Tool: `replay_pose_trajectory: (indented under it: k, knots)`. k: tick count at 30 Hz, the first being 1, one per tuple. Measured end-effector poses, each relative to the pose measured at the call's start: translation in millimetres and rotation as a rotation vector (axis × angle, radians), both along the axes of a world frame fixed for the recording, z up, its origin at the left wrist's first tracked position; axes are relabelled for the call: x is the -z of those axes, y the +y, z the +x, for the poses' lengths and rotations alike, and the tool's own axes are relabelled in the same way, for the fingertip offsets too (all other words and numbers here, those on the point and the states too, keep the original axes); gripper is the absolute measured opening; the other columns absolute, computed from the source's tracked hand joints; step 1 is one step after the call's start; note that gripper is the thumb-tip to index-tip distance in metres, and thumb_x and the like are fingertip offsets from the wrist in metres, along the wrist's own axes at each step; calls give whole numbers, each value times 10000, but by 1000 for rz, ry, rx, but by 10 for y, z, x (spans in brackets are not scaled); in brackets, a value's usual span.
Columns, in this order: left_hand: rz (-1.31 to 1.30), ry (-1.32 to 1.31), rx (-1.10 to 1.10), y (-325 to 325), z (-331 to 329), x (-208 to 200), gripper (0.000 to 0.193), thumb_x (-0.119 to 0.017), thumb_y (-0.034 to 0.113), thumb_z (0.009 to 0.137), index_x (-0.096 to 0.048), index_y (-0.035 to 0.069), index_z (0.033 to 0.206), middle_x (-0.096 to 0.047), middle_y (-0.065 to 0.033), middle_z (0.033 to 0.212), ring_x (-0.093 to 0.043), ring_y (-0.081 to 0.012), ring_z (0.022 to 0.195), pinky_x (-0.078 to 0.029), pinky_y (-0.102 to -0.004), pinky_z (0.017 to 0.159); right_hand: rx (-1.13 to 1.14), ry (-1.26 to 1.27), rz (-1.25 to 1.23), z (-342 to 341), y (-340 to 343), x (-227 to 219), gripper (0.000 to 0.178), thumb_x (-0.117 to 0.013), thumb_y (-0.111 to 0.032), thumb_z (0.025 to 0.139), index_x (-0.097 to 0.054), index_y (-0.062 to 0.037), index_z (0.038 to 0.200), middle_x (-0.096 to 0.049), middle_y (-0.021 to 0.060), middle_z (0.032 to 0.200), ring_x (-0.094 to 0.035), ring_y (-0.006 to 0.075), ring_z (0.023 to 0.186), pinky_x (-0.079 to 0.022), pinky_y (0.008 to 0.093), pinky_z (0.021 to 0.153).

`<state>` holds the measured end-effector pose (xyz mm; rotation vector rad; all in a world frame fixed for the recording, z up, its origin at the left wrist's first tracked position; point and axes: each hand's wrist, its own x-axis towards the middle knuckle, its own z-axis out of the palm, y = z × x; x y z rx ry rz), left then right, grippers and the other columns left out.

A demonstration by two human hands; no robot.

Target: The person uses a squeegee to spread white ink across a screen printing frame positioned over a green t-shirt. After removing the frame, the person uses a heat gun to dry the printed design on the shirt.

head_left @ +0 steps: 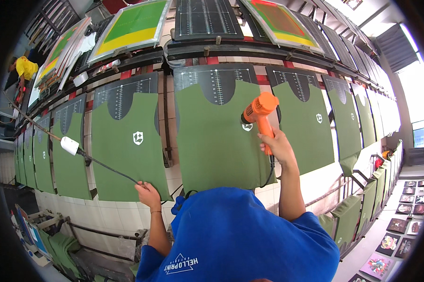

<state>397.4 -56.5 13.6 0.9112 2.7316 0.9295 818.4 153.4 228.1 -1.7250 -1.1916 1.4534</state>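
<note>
My right hand (281, 146) is wrapped round the handle of an orange heat gun (261, 106). Its nozzle points down and left, close over a white shield print (246, 127), which it partly hides. That print is on a green fabric piece (215, 150) spread over a dark board with white scale marks (215, 77). At the left, my left hand (148, 194) closes on a black cord (112, 171). The cord runs up to a white socket block (70, 145) hanging on a line. Beside it lies another green piece (122, 164) with a white shield print (137, 138).
More boards with green pieces (308, 141) extend both ways along the rack. Behind stand green-and-yellow printing screens (129, 26). Green pieces (348, 216) hang over a rack at the right. A person in a yellow shirt (27, 68) bends at the far left.
</note>
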Motion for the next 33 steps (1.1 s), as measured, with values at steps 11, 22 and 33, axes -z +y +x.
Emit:
replay_pose_trajectory:
  k: [11,22,33]
  knots:
    - [-18,9,1,34,-2,-45,212,-549,180,956,-518,26,1098,-644,-119,758,-646,-343,693,-464,-478,628,-16,35,-55,69,-82,-23,395,-647,-152,921,-557,42,1253,-574,13,836,-588,90,660,-523,256,625]
    - [-14,42,19,12,-44,33,214,-556,183,953,-526,23,1092,-628,-113,743,-640,-339,687,-467,-470,635,-15,7,-55,18,-229,-27,414,-652,-163,923,-554,36,1272,-571,14,843,-587,92,663,-524,264,637]
    - [-26,21,20,28,-6,-53,216,-547,186,955,-517,35,1107,-656,-125,781,-658,-346,720,-470,-486,646,19,-5,-7,62,-368,-5,279,-643,-152,926,-587,13,1143,-568,1,814,-579,80,645,-517,247,616]
